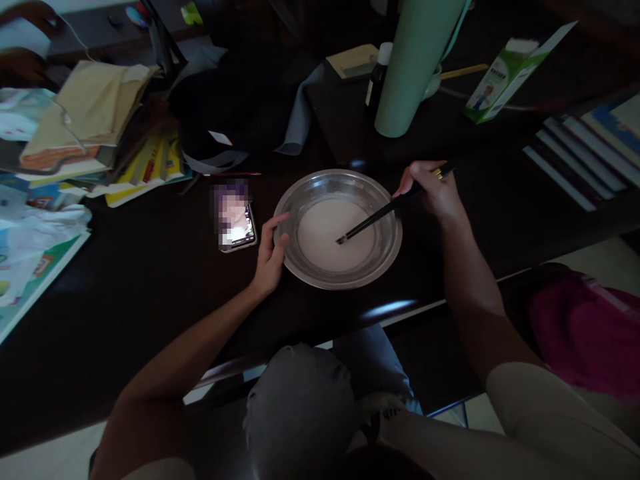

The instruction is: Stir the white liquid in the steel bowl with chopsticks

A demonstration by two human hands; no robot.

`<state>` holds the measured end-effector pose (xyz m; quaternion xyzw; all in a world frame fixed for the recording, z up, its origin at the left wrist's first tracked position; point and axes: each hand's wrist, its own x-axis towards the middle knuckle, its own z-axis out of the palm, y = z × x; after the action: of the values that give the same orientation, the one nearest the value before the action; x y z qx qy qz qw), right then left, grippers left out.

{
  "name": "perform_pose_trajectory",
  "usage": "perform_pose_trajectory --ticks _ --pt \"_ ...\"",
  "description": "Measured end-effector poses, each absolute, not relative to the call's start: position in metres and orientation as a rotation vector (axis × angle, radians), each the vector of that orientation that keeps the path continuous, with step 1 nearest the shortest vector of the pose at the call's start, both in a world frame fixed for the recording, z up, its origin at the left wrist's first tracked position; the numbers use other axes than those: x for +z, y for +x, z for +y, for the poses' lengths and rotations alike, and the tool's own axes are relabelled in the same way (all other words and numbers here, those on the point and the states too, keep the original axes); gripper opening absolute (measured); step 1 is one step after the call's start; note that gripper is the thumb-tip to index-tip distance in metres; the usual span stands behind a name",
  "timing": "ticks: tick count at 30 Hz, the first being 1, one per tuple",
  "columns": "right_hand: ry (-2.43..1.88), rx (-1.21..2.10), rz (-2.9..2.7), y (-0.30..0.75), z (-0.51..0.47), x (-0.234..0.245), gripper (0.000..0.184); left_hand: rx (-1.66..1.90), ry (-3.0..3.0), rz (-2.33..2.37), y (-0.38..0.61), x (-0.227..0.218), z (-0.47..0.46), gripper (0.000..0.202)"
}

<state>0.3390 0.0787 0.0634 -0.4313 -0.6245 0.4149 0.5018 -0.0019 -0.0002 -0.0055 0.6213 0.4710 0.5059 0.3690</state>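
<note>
A shiny metal bowl (387,257) holding a pale, milky liquid sits in the middle of a dark table (150,280). My right hand (433,190) is closed round a pair of black chopsticks (380,215), whose tips dip into the liquid near the bowl's centre. My left hand (270,253) rests against the bowl's left rim, thumb and fingers curved along its outer edge. Just left of that hand lies a phone (236,223) with its screen lit.
A tall pale-green bottle (413,67) and a small dark bottle (376,80) stand behind the bowl, with a green-and-white carton (505,73) beside them. Stacked books (590,150) lie at right; papers, books and dark cloth (240,100) crowd the left. Another person's hands (25,40) show at top left.
</note>
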Motion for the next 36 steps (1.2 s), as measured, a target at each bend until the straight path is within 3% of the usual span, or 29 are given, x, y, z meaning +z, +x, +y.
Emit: perform_pose_trajectory --ticks 4,10,36 --pt "-1.039 1.109 -1.637 0.3355 0.0771 0.0642 0.044 1.3 1.602 1.199 -0.0025 -0.006 0.0002 0.042" --pt "-1.031 0.992 -1.529 0.3386 0.0796 0.0629 0.044 1.3 1.588 1.209 -0.0027 -0.0061 0.0007 0.044" --pt "-0.997 1.043 -1.542 0.3373 0.079 0.0619 0.042 1.288 1.59 1.202 -0.0012 -0.0019 -0.0005 0.042"
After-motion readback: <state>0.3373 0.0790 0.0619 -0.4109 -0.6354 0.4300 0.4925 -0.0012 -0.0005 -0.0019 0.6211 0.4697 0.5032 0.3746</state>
